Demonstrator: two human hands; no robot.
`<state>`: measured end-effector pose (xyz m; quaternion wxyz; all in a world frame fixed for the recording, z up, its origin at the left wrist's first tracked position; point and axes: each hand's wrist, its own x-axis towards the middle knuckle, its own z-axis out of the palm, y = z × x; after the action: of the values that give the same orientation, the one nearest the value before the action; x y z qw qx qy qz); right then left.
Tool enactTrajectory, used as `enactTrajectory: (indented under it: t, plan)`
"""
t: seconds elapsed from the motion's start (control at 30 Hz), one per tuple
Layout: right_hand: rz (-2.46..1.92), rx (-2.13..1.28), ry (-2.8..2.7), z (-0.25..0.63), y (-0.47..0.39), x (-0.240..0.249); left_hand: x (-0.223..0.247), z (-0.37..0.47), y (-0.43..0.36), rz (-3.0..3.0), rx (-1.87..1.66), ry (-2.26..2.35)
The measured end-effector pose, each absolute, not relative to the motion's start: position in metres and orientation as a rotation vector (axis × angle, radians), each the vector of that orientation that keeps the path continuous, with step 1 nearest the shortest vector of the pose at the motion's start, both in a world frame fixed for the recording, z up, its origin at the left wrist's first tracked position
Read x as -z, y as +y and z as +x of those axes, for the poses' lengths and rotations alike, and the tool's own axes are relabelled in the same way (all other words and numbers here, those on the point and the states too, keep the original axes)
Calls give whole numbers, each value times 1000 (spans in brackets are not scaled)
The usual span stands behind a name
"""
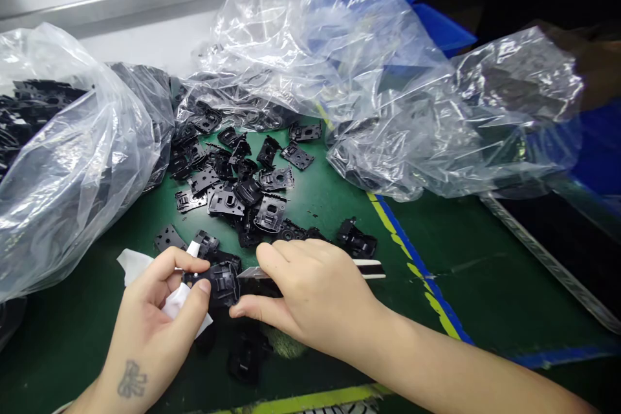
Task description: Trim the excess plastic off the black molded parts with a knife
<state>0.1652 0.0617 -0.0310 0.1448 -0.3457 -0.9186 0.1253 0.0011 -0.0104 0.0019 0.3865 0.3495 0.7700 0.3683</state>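
Note:
My left hand (160,317) pinches a black molded plastic part (222,283) between thumb and fingertips. A crumpled white cloth or tissue (182,305) is tucked in the same hand, and a corner of it sticks out to the left. In my right hand (315,291) is a craft knife (371,268) with a pale handle. Its blade points left, and the tip meets or nearly meets the right edge of the part. The right thumb reaches to the part's lower right corner. Another black part (245,356) lies just below the hands, in shadow.
Loose black parts (242,191) are heaped on the green table (330,204). A clear bag (72,194) of black parts stands at left; more clear plastic bags (412,123) spread across the back and right. Blue bins (441,29) are behind. Yellow and blue tape (412,259) crosses the tabletop.

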Motion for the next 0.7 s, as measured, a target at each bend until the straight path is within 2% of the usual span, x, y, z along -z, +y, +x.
enactTrajectory:
  t: [0.27, 0.53, 0.7]
  plan:
    - [-968, -500, -2686, 165, 62, 29, -2, 2, -10, 830, -934, 1936]
    - [-1033, -1533, -2326, 168, 74, 7, 2, -2, -15, 866, -982, 1808]
    - [-987, -1955, -2211, 174, 72, 9, 11, -11, -22, 1112, -865, 1448]
